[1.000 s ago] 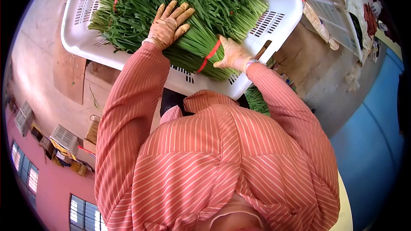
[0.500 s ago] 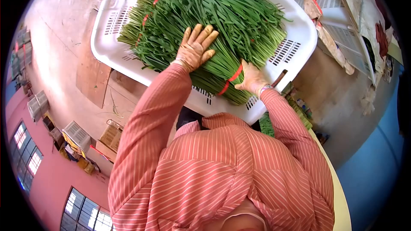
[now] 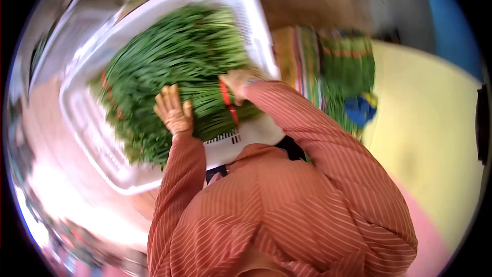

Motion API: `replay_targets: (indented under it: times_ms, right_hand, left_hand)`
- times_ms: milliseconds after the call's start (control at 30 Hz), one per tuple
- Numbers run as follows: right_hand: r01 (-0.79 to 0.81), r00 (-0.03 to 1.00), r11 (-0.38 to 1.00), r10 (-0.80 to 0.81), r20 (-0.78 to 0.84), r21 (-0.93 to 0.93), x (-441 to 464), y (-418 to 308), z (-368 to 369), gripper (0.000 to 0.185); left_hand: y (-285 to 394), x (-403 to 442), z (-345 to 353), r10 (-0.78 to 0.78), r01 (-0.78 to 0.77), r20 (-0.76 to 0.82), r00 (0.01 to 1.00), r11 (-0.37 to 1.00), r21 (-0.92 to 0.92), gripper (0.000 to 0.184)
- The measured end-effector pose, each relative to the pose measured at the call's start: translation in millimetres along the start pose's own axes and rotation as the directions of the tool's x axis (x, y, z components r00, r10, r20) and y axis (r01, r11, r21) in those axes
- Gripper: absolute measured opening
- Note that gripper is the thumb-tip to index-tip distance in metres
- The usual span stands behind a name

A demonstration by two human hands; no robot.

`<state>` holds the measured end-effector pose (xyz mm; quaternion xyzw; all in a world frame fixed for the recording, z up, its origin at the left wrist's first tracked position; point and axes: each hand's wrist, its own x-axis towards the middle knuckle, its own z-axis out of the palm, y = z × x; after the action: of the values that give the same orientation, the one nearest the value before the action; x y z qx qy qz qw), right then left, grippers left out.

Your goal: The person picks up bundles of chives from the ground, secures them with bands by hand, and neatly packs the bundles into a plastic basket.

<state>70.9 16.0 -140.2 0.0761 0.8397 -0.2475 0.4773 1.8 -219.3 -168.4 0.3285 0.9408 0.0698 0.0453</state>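
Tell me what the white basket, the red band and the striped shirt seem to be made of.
White basket: probably moulded plastic, smooth and lightly shiny, judging by its rounded rim and slotted wall.
Red band: perhaps plastic tape or rubber, being thin and bright; blur hides its finish.
Striped shirt: apparently woven cloth, matt, with soft folds.

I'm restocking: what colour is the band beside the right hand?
The band is red; see head view.

Glare bleaches the floor amid motion blur and fisheye curvature.
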Motion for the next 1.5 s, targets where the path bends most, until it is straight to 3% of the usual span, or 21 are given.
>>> replay_targets:
  times_ms: [133,200,233,267,333,400,533,600,667,700,733,767,800,833,900,1000,1033,1067,1200,1300,1500]
  right_hand:
    - [-0.147,0.904,0.989,0.147,-0.401,0.032,-13.2,-27.7,32.9,0.045]
    - [0.164,0.507,0.984,-0.019,-0.862,0.074,-23.7,-38.1,67.3,0.053]
    - [0.370,0.422,0.923,-0.068,-0.904,0.103,-69.8,-43.1,62.4,0.056]
    - [0.508,0.166,0.855,0.017,-0.986,0.100,-89.3,-50.7,75.8,0.061]
    - [0.633,0.263,0.712,0.173,-0.949,0.305,-139.8,-60.3,76.6,0.061]
    - [0.625,-0.040,0.727,0.393,-0.919,0.284,-158.6,-40.0,129.1,0.052]
    - [0.568,-0.022,0.409,0.875,-0.484,0.714,-172.0,12.6,261.1,0.046]
    - [0.461,-0.016,0.161,0.985,-0.174,0.872,-142.1,38.0,366.7,0.049]
    - [0.323,0.000,-0.038,0.999,0.040,0.946,-120.0,59.4,486.6,0.051]
    - [0.387,0.127,-0.301,0.954,0.273,0.872,-121.2,65.9,528.0,0.054]
    - [0.284,0.128,-0.445,0.895,0.427,0.849,-118.7,67.3,571.6,0.060]
    - [0.127,0.137,-0.505,0.861,0.489,0.854,-103.8,64.4,630.3,0.068]
    - [0.073,0.142,-0.606,0.792,0.593,0.792,-109.3,63.2,665.1,0.069]
    - [0.019,0.141,-0.694,0.714,0.686,0.719,-113.2,62.5,697.5,0.071]
    - [-0.106,0.135,-0.786,0.595,0.792,0.609,-107.1,65.1,777.6,0.079]
    - [-0.129,-0.073,-0.814,0.578,0.813,0.567,-103.0,64.6,876.9,0.068]
    - [-0.080,0.029,-0.853,0.516,0.856,0.516,-104.0,65.7,913.4,0.070]
    - [-0.129,-0.164,-0.829,0.559,0.813,0.544,-97.1,65.7,933.0,0.072]
    - [-0.020,-0.133,-0.845,0.533,0.836,0.535,-84.1,76.9,1009.6,0.084]
    - [0.474,0.169,-0.751,0.590,0.789,0.460,-66.9,94.5,1037.6,0.101]
    - [0.458,0.093,-0.745,0.583,0.807,0.485,-54.3,87.7,1050.4,0.080]
  left_hand:
    - [-28.2,-8.6,26.0,0.010,-0.011,0.037,0.999,0.999,0.040,0.060]
    - [-24.2,4.3,8.7,-0.044,0.027,0.168,0.985,0.995,0.101,0.063]
    - [-22.6,4.0,2.9,0.049,-0.050,0.058,0.997,0.998,0.026,0.065]
    - [-15.6,5.4,-1.1,0.129,-0.132,-0.058,0.990,0.990,-0.049,0.068]
    - [31.6,14.9,-39.5,0.391,-0.401,-0.092,0.916,0.881,-0.253,0.072]
    - [110.0,-7.7,-68.2,0.522,-0.485,-0.052,0.851,0.744,-0.460,0.073]
    - [170.4,-43.0,-40.4,0.476,-0.251,0.155,0.866,0.680,-0.689,0.069]
    - [162.7,-33.2,-21.1,0.509,-0.510,0.081,0.857,0.860,-0.017,0.068]
    - [115.0,16.1,1.9,0.895,-0.556,0.009,0.445,0.269,0.787,0.065]
    - [93.0,40.0,-4.1,0.824,-0.407,0.198,0.531,0.043,0.912,0.070]
    - [135.8,22.0,-24.9,0.594,-0.531,-0.004,0.804,0.721,0.446,0.075]
    - [177.0,3.3,-45.7,0.224,-0.187,0.116,0.968,0.945,-0.270,0.080]
    - [163.5,18.9,-50.1,0.113,-0.030,0.221,0.969,0.937,-0.347,0.083]
    - [205.1,-1.5,-56.9,-0.135,0.171,0.170,0.976,0.961,-0.217,0.090]
    - [203.3,18.9,-67.6,-0.244,0.325,0.317,0.917,0.916,-0.235,0.084]
    - [210.2,34.2,-82.2,-0.464,0.557,0.385,0.798,0.811,-0.177,0.074]
    - [220.6,29.7,-82.1,-0.484,0.544,0.304,0.821,0.824,-0.159,0.072]
    - [227.7,24.2,-81.6,-0.498,0.533,0.221,0.838,0.834,-0.144,0.071]
    - [246.6,15.8,-82.5,-0.455,0.469,0.161,0.876,0.881,-0.060,0.070]
    - [261.3,1.2,-69.5,-0.423,0.425,0.101,0.900,0.905,0.003,0.070]
    - [265.8,-5.3,-56.2,-0.377,0.375,0.070,0.924,0.926,0.048,0.070]
